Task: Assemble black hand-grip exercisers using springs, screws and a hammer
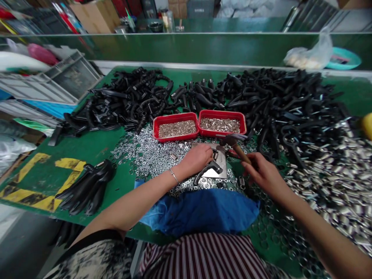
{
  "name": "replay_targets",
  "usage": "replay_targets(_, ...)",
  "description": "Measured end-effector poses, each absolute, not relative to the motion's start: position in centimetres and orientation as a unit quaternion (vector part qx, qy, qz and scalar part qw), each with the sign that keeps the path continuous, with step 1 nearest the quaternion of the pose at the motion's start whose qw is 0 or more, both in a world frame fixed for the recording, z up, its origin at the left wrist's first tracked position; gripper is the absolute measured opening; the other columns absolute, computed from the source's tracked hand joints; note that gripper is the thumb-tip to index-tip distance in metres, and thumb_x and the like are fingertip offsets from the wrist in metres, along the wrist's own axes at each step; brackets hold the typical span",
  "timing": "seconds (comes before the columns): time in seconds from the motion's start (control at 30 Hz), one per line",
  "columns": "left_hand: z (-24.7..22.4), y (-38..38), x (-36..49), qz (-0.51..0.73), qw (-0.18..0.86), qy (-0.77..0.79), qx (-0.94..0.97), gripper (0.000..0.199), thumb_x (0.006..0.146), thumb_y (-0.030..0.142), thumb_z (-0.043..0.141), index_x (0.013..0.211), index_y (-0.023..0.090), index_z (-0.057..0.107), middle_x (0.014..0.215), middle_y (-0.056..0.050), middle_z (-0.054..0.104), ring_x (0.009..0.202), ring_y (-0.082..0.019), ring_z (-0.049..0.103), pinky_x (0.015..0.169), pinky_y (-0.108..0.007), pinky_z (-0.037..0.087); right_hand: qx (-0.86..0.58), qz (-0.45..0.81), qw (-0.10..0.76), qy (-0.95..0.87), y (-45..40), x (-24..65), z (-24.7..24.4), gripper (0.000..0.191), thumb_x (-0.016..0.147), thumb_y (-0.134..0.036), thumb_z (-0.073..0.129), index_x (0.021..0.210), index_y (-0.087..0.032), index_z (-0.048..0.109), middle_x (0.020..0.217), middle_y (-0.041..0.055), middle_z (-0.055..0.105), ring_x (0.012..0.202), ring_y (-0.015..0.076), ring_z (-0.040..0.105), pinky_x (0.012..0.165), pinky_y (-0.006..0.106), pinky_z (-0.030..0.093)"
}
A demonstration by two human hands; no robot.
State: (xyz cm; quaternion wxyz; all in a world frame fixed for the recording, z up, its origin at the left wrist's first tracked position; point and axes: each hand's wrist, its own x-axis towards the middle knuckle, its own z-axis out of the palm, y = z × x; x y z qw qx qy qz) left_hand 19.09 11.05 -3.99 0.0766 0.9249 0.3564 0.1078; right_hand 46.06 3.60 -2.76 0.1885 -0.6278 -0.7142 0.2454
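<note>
My right hand (258, 170) is closed round the wooden handle of a hammer (241, 151), whose dark head is raised near the metal plate's upper right. My left hand (199, 157) lies over the left part of the metal plate (222, 161), its fingers closed at a small silver cylinder (215, 155) on a black handle part (211, 168). The black part rests across the plate, its curved end towards me. Just beyond the plate stand two red trays, the left one (176, 137) and the right one (222, 133), holding small metal pins.
Silver rings (145, 155) surround the plate. Black parts (270, 97) are heaped at the back, with more (87, 188) at the left front. Metal cylinders (334, 186) cover the right side. A blue cloth (203, 211) lies at the near edge; grey crates (75, 77) stand left.
</note>
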Motion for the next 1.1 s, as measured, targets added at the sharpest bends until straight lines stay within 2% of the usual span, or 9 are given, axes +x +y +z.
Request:
replay_targets(0.17, -4.2, 9.5, 18.8, 0.097, 0.05, 0.323, 0.94, 0.035, 0.104, 0.036, 0.044, 0.098, 0.012, 0.068, 0.102, -0.012, 0.067, 0.1, -0.025, 0.06, 0.088, -0.04, 0.05, -0.588, 0.22, 0.16, -0.761, 2.6, 46.1, -1.4, 0.037, 0.1, -0.04, 0.045, 0.129, -0.02, 0.053, 0.101, 0.0129, 0.074, 0.081, 0.0282, 0.072, 0.068, 0.038, 0.054)
replay_targets(0.27, -4.4, 7.0, 18.5, 0.092, 0.021, 0.358, 0.929, 0.038, 0.102, 0.04, 0.049, 0.12, 0.01, 0.063, 0.122, -0.016, 0.063, 0.109, -0.031, 0.058, 0.093, -0.046, 0.049, -0.579, 0.229, 0.141, -0.77, 2.3, 46.2, -0.6, 0.035, 0.1, -0.04, 0.046, 0.126, -0.02, 0.058, 0.096, 0.011, 0.075, 0.078, 0.0271, 0.072, 0.066, 0.036, 0.054)
replay_targets(0.4, -5.4, 4.8, 18.7, 0.136, 0.056, 0.459, 0.876, 0.062, 0.094, 0.033, 0.062, 0.145, 0.005, 0.04, 0.131, -0.022, 0.057, 0.118, -0.034, 0.054, 0.103, -0.049, 0.046, -0.588, 0.212, 0.19, -0.757, 1.4, 45.2, 0.4, 0.038, 0.102, -0.044, 0.044, 0.13, -0.021, 0.055, 0.1, 0.0104, 0.074, 0.081, 0.0258, 0.072, 0.067, 0.035, 0.055)
replay_targets(0.53, -6.4, 4.7, 19.2, 0.189, 0.083, 0.497, 0.843, 0.091, 0.092, 0.028, 0.064, 0.157, 0.003, 0.006, 0.128, -0.025, 0.057, 0.116, -0.034, 0.056, 0.102, -0.05, 0.046, -0.551, 0.228, 0.121, -0.794, 1.6, 44.3, 0.2, 0.029, 0.101, -0.04, 0.042, 0.109, -0.02, 0.062, 0.096, 0.0112, 0.072, 0.077, 0.0255, 0.069, 0.067, 0.037, 0.053)
replay_targets(0.6, -6.3, 4.9, 19.3, 0.183, 0.09, 0.492, 0.847, 0.095, 0.09, 0.026, 0.065, 0.156, 0.002, 0.002, 0.124, -0.025, 0.059, 0.111, -0.035, 0.058, 0.099, -0.051, 0.048, -0.551, 0.276, 0.119, -0.779, 1.8, 44.6, 0.0, 0.027, 0.099, -0.042, 0.046, 0.106, -0.021, 0.063, 0.09, 0.0091, 0.071, 0.074, 0.0239, 0.067, 0.064, 0.036, 0.053)
replay_targets(0.73, -5.1, 5.3, 18.8, 0.19, 0.132, 0.473, 0.85, 0.086, 0.088, 0.025, 0.066, 0.156, 0.006, 0.016, 0.123, -0.023, 0.061, 0.113, -0.036, 0.058, 0.1, -0.056, 0.047, -0.601, 0.464, 0.24, -0.605, 0.6, 45.9, -0.2, 0.038, 0.096, -0.055, 0.052, 0.116, -0.024, 0.058, 0.087, 0.0041, 0.07, 0.055, 0.0152, 0.058, 0.045, 0.028, 0.045)
replay_targets(0.83, -4.0, 6.3, 18.2, 0.248, 0.277, 0.48, 0.795, 0.073, 0.09, 0.028, 0.063, 0.153, 0.016, 0.028, 0.118, -0.016, 0.065, 0.106, -0.031, 0.064, 0.095, -0.051, 0.052, -0.633, 0.532, 0.283, -0.487, -1.5, 47.8, -1.2, 0.042, 0.094, -0.063, 0.051, 0.108, -0.023, 0.055, 0.082, 0.0023, 0.067, 0.046, 0.0128, 0.051, 0.039, 0.027, 0.043)
replay_targets(0.93, -3.7, 8.0, 17.7, 0.284, 0.402, 0.504, 0.71, 0.068, 0.09, 0.031, 0.064, 0.149, 0.017, 0.034, 0.113, -0.014, 0.067, 0.099, -0.026, 0.067, 0.089, -0.046, 0.056, -0.696, 0.402, 0.197, -0.561, -2.6, 50.3, -2.5, 0.045, 0.094, -0.064, 0.048, 0.1, -0.021, 0.06, 0.079, 0.0063, 0.066, 0.055, 0.0199, 0.059, 0.05, 0.035, 0.05)
replay_targets(1.1, -4.4, 9.0, 17.9, 0.235, 0.258, 0.528, 0.774, 0.032, 0.087, 0.026, 0.067, 0.116, 0.016, 0.06, 0.12, -0.014, 0.063, 0.119, -0.03, 0.056, 0.107, -0.051, 0.044, -0.652, 0.1, 0.129, -0.74, 0.4, 51.2, -3.1, 0.038, 0.1, -0.049, 0.044, 0.108, -0.018, 0.065, 0.102, 0.0137, 0.065, 0.094, 0.0287, 0.064, 0.086, 0.044, 0.052)
